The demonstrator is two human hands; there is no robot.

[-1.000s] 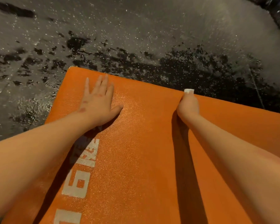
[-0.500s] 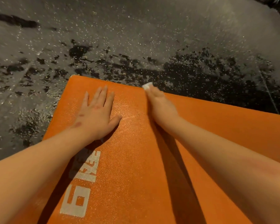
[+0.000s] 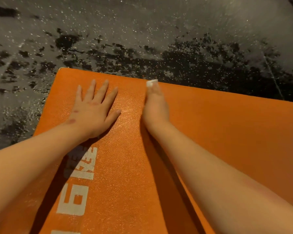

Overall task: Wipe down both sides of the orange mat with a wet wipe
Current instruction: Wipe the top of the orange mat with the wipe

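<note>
Single head-worn cam, wide-angle, pointing forward and steeply down over the person's own arms. Close range: both forearms enter from the bottom corners, with the left hand (image 3: 93, 112) and right hand (image 3: 156, 107) near mid-frame. The orange mat (image 3: 227, 132) fills the lower half, its far edge crossing the middle and sloping down to the right. Speckled floor (image 3: 142, 31) takes the upper half.

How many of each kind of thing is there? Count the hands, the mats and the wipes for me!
hands: 2 (left hand, right hand)
orange mat: 1
wet wipe: 1
total: 4
</note>
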